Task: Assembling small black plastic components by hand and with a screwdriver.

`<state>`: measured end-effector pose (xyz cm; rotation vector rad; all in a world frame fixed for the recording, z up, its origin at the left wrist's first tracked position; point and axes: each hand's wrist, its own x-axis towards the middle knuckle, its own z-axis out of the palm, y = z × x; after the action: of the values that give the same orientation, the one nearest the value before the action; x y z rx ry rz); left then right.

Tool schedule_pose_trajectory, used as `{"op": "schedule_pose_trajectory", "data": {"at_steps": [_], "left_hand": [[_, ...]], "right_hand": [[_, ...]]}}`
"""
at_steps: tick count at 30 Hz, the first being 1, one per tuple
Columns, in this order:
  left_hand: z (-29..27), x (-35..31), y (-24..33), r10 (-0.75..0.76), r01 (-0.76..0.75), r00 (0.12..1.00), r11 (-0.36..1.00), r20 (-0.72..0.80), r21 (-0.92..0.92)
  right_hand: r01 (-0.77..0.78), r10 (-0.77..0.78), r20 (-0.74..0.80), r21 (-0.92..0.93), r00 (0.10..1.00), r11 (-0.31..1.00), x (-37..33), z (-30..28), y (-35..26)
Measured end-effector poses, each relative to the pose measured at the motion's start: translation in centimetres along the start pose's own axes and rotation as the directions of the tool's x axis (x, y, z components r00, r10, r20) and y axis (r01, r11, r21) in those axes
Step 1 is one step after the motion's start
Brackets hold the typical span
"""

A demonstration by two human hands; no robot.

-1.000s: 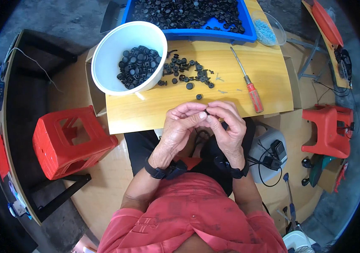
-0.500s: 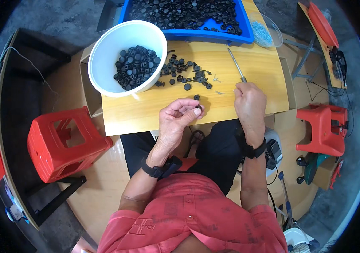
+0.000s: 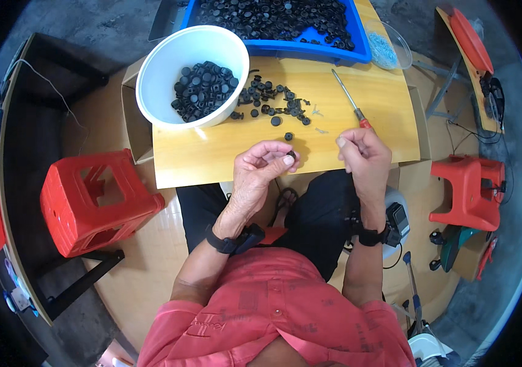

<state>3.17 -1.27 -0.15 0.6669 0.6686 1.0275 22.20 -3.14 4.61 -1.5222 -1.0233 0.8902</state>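
My left hand (image 3: 262, 164) pinches a small black plastic part (image 3: 291, 155) between thumb and fingers, over the table's near edge. Just beyond it another round black part (image 3: 288, 136) stands alone on the wood. My right hand (image 3: 366, 156) is closed, its fingers curled, with nothing visible in them. A screwdriver (image 3: 365, 122) with a red handle lies beyond that hand, its shaft pointing away to the left. Between the hands and the tub is a loose group of small black caps and fittings (image 3: 276, 110). A few thin pale pins or screws (image 3: 316, 111) lie beside them.
A white tub (image 3: 151, 92) of black parts stands at the table's left. Behind is a blue tray (image 3: 310, 54) heaped with black pieces, next to a clear dish (image 3: 404, 58) of bluish bits. Red stools (image 3: 68, 202) flank the wooden table (image 3: 212, 156).
My right hand has let go of the screwdriver and drawn back slightly, so the red handle now shows. My left hand keeps the black part in nearly the same place.
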Motion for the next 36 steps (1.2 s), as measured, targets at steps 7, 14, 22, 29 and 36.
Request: {"op": "schedule_pose_trajectory", "data": {"at_steps": [7, 14, 22, 29, 36], "left_hand": [[2.1, -1.7, 0.9, -0.052, 0.063, 0.994, 0.991, 0.095, -0.117], [2.6, -3.3, 1.3, -0.127, 0.141, 0.988, 0.977, 0.093, -0.158], [2.3, -4.3, 1.0, -0.1, 0.144, 0.979, 0.956, 0.176, -0.257], [2.2, -4.8, 1.0, -0.103, 0.153, 0.977, 0.948, 0.187, -0.279], [2.0, -5.2, 0.6, -0.083, 0.17, 0.966, 0.918, 0.245, -0.358]], "right_hand": [[-0.26, 0.136, 0.226, 0.724, 0.965, 0.639, -2.7, 0.4, 0.4], [-0.299, 0.128, 0.279, 0.744, 0.952, 0.598, -4.3, 0.9, 0.2], [-0.246, 0.096, 0.244, 0.715, 0.965, 0.654, -6.1, 1.5, -0.3], [-0.15, 0.044, 0.176, 0.65, 0.983, 0.745, -7.3, 2.0, -0.8], [-0.072, -0.041, 0.172, 0.6, 0.984, 0.797, -8.1, 2.3, -1.8]]}}
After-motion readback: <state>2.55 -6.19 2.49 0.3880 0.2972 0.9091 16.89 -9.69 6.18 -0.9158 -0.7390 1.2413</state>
